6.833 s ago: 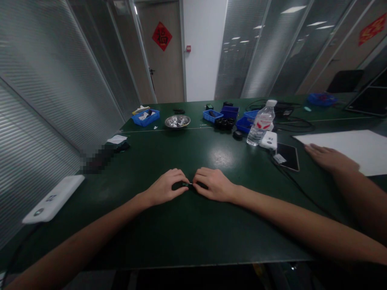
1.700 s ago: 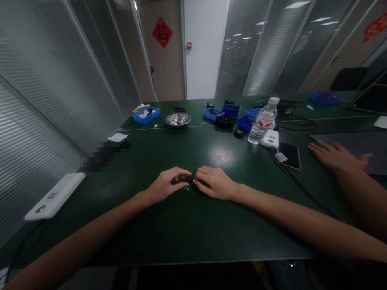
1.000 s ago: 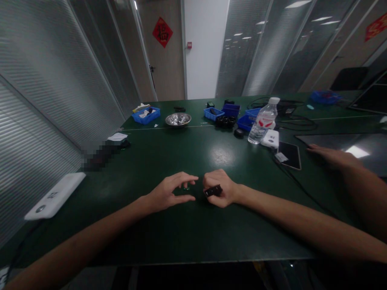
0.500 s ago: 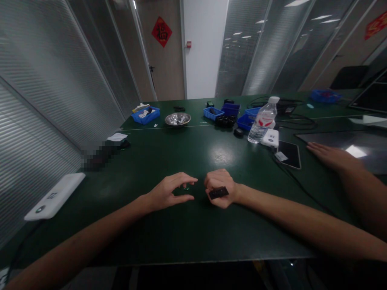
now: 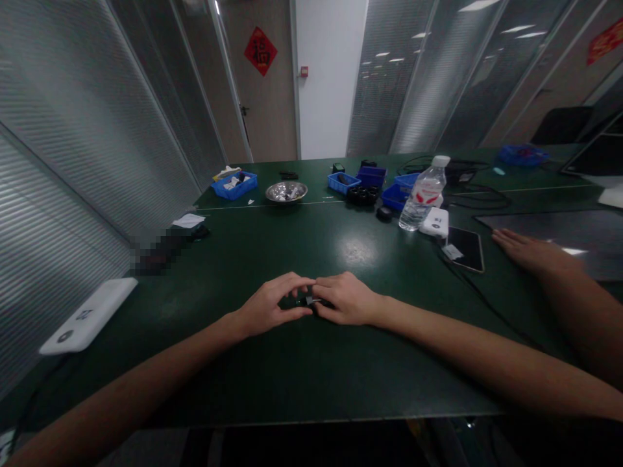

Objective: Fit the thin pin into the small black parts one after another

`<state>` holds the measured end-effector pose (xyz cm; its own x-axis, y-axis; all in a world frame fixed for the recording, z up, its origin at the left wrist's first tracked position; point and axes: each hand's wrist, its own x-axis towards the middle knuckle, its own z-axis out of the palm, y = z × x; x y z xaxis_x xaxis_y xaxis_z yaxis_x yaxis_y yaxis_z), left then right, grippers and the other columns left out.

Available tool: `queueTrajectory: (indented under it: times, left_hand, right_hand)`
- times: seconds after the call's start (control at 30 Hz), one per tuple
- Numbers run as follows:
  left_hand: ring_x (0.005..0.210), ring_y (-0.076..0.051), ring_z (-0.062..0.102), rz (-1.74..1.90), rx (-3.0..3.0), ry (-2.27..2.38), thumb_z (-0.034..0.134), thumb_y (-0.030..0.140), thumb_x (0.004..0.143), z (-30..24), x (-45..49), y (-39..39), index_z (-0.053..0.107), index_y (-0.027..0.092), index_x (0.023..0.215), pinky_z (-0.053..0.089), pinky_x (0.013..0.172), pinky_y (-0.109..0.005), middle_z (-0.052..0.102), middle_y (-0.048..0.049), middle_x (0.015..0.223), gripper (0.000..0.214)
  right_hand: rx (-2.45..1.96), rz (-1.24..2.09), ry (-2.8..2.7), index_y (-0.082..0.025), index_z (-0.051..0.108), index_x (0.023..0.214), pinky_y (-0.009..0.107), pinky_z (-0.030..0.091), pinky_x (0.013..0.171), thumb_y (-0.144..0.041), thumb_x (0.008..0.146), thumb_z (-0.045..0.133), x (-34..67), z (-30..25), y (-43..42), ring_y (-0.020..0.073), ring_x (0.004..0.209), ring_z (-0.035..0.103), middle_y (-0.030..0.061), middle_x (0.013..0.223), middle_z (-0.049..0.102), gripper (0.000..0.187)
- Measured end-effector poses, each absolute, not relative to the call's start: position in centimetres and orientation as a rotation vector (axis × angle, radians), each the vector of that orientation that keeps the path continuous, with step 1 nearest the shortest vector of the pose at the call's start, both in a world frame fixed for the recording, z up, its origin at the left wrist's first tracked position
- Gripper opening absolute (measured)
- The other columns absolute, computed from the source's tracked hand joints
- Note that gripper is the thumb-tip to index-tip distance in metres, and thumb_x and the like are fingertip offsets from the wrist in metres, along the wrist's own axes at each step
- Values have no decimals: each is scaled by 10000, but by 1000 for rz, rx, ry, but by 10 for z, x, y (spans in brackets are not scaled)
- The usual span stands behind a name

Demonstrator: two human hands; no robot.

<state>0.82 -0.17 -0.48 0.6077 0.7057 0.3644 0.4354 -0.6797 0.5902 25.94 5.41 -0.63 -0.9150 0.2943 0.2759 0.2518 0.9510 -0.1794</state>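
Over the near middle of the dark green table, my left hand [image 5: 272,305] is curved with thumb and fingers apart. Its fingertips reach the fingers of my right hand [image 5: 348,298], which is palm down and closed. A small dark piece with a thin metal-looking part [image 5: 311,301] shows at the right fingertips, inside the gap of the left hand. Most of that object is covered by my right hand, so its kind is unclear. A faint greenish glint lies near the left fingers, too small to name.
At the right, another person's hand [image 5: 535,253] rests by a dark panel [image 5: 574,227]. A water bottle [image 5: 424,194], a tablet [image 5: 467,250] and a cable stand nearer. Farther back are a metal bowl [image 5: 286,200] and blue baskets [image 5: 234,189]. A white device [image 5: 87,318] lies left.
My right hand has turned from fist-like, with a black rectangular piece showing on it, to palm down, and moved left to meet my left hand. My left hand has barely moved.
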Motion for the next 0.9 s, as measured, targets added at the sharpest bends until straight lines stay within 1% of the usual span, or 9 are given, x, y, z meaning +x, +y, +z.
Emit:
queueTrajectory:
  times: [0.1,0.2,0.3,0.37,0.5,0.6,0.73,0.8,0.9]
  left_hand:
    - [995,-192,625,844,2402,834,665,267,971,-3,10,-2,578,219,1341,541,831,-326,644,-86,1175,383]
    - [945,-182,634,926,2419,790,632,211,975,0,11,-4,629,188,1224,546,788,-309,665,-79,1092,250]
    - [869,-172,625,1068,2397,871,645,188,942,5,9,-5,637,175,1157,538,746,-302,661,-66,1015,216]
    - [859,-173,623,1156,2352,1004,642,196,935,8,4,-2,635,176,1130,534,752,-306,658,-61,997,196]
    - [911,-196,631,1192,2254,1371,652,277,934,13,-22,15,651,190,1132,525,814,-339,682,-69,1068,216]
    - [903,-199,634,1190,2137,1605,661,327,924,8,-56,40,660,187,1134,520,812,-345,695,-73,1120,252]
    - [878,-189,641,1205,1966,1848,662,358,926,-10,-109,72,670,159,1124,489,758,-307,707,-61,1053,282]
    - [837,-170,617,1097,1940,2033,644,386,946,-17,-133,82,679,149,1161,458,720,-277,693,-34,1006,322]
    - [825,-157,568,1016,1918,2183,619,345,972,-23,-160,87,680,107,1151,421,745,-267,654,-16,980,305]
  right_hand:
    - [-417,175,-2820,-158,627,1071,270,328,594,-340,1026,492,259,-5,53,139,691,526,39,890,633,231]
    - [-454,159,-2824,-159,623,1026,271,317,590,-335,1028,493,259,-5,53,138,690,517,37,879,620,219]
    - [-515,164,-2798,-161,607,976,269,311,587,-319,1027,494,259,-6,53,131,676,508,32,863,608,201]
    - [-549,170,-2778,-162,600,958,266,306,584,-307,1024,497,259,-6,53,126,664,501,27,852,600,189]
    - [-559,183,-2776,-164,597,950,262,300,577,-306,1023,498,260,-6,53,121,660,491,21,849,593,188]
    - [-554,198,-2777,-163,597,959,260,308,580,-309,1028,490,260,-6,53,122,665,489,22,853,595,193]
    - [-547,223,-2772,-161,604,961,258,314,575,-305,1031,485,261,-7,54,119,659,487,22,854,599,199]
    - [-541,237,-2765,-160,607,961,253,315,569,-305,1034,482,262,-7,54,116,651,482,21,850,598,204]
    - [-528,240,-2759,-159,606,956,245,317,564,-314,1038,480,262,-8,54,110,640,474,17,844,591,216]
